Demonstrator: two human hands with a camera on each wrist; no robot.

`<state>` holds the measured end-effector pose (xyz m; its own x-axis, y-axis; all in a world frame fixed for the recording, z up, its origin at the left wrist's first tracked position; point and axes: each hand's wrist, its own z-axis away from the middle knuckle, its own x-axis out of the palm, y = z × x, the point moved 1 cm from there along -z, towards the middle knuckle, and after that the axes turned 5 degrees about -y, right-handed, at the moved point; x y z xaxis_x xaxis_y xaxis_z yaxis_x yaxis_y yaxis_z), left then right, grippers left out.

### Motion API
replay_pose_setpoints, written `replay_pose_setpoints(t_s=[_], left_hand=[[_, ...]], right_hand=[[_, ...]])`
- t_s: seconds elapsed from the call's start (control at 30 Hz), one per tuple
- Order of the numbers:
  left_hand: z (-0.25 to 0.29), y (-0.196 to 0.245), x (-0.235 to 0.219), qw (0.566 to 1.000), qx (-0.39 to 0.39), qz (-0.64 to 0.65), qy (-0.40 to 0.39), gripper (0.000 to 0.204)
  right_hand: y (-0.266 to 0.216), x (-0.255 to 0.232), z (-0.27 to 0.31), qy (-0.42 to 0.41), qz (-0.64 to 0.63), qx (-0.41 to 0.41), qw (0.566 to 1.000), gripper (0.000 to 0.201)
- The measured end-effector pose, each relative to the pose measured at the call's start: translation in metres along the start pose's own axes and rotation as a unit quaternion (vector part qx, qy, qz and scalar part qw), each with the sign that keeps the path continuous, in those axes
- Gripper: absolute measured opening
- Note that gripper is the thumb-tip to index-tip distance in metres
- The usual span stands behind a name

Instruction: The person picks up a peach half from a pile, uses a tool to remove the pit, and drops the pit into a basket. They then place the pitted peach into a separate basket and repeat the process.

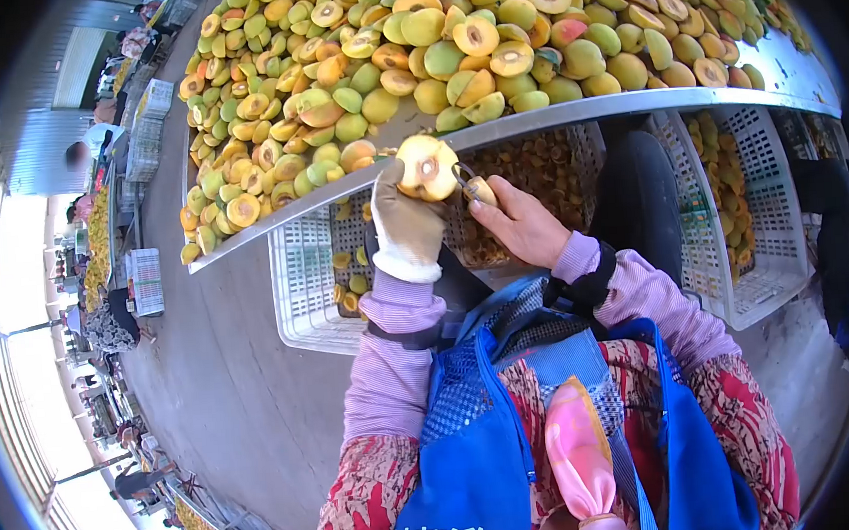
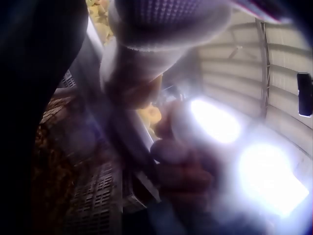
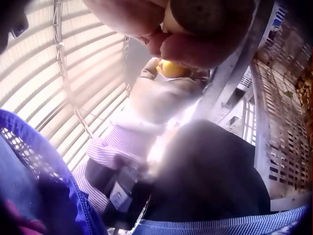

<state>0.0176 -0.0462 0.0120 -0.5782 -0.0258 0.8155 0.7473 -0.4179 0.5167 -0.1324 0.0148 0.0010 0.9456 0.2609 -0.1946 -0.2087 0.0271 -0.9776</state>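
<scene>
In the head view my left hand [image 1: 408,222], in a tan and white glove, holds up a halved peach [image 1: 427,168] with its cut face and brownish centre showing. My bare right hand [image 1: 527,222] grips a pitting tool [image 1: 479,192] by its short wooden handle. The tool's thin metal loop meets the right edge of the cut face. Both hands are just off the near edge of a metal table [image 1: 552,116] heaped with halved peaches [image 1: 420,27]. The right wrist view shows the round end of the handle [image 3: 198,13] within the fingers.
Below the table edge stand white plastic crates: one at left [image 1: 299,282] with some fruit pieces, a middle one of brownish pieces [image 1: 521,176], and one at right [image 1: 773,234] holding yellow pieces. A dark-clad knee [image 1: 639,198] rises between crates. Other fruit tables and people line the left.
</scene>
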Motion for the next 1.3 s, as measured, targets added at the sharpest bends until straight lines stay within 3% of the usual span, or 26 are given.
replay_pose_setpoints(t_s=[0.13, 0.23, 0.3, 0.37, 0.47, 0.63, 0.7, 0.83, 0.9, 0.97, 1.03, 1.17, 1.23, 1.27, 1.3], left_hand=[[0.004, -0.032, -0.023, 0.994, 0.046, -0.095, 0.028, 0.039], [0.004, -0.045, -0.017, 0.997, 0.041, -0.047, 0.034, 0.040], [-0.003, -0.050, -0.025, 0.995, 0.049, -0.075, 0.043, 0.044], [-0.007, -0.052, -0.032, 0.978, 0.104, -0.160, 0.079, 0.042], [-0.017, -0.057, -0.045, 0.983, 0.092, -0.135, 0.085, 0.041], [-0.020, -0.061, -0.057, 0.979, 0.083, -0.143, 0.121, 0.042], [-0.019, -0.060, -0.052, 0.956, 0.144, -0.182, 0.178, 0.040], [-0.018, -0.050, -0.053, 0.977, 0.063, -0.107, 0.174, 0.035], [-0.012, -0.043, -0.039, 0.989, -0.023, -0.075, 0.125, 0.029], [-0.011, -0.046, -0.042, 0.986, -0.026, -0.078, 0.147, 0.028], [-0.010, -0.047, -0.047, 0.982, 0.022, -0.139, 0.123, 0.026], [-0.009, -0.043, -0.053, 0.984, 0.001, -0.159, 0.078, 0.021], [-0.007, -0.045, -0.052, 0.976, -0.017, -0.195, 0.092, 0.022], [-0.007, -0.045, -0.051, 0.976, -0.018, -0.195, 0.092, 0.022], [-0.005, -0.045, -0.050, 0.975, 0.000, -0.215, 0.062, 0.023]], right_hand=[[0.006, 0.009, 0.004, -0.002, 0.021, 0.007, 1.000, 0.032], [0.016, 0.014, -0.001, 0.011, 0.063, 0.012, 0.998, 0.032], [0.018, 0.014, -0.004, 0.007, 0.078, 0.022, 0.997, 0.032], [0.022, 0.017, -0.006, -0.001, 0.093, 0.035, 0.995, 0.033], [0.024, 0.023, -0.009, 0.010, 0.105, 0.053, 0.993, 0.033], [0.018, 0.024, -0.015, -0.036, 0.069, 0.102, 0.992, 0.031], [0.022, 0.023, -0.019, -0.062, 0.082, 0.108, 0.989, 0.032], [0.031, 0.019, -0.021, -0.108, 0.089, 0.092, 0.986, 0.037], [0.029, 0.009, -0.019, -0.137, 0.103, 0.089, 0.981, 0.039], [0.026, 0.003, -0.017, -0.165, 0.117, 0.084, 0.976, 0.040], [0.024, 0.000, -0.016, -0.194, 0.113, 0.100, 0.969, 0.039], [0.029, -0.001, -0.015, -0.219, 0.138, 0.123, 0.958, 0.039], [0.056, 0.004, -0.011, -0.196, 0.122, 0.034, 0.972, 0.037], [0.041, -0.002, -0.010, -0.195, 0.122, 0.035, 0.973, 0.037], [0.016, -0.012, -0.008, -0.257, 0.025, 0.178, 0.950, 0.031]])
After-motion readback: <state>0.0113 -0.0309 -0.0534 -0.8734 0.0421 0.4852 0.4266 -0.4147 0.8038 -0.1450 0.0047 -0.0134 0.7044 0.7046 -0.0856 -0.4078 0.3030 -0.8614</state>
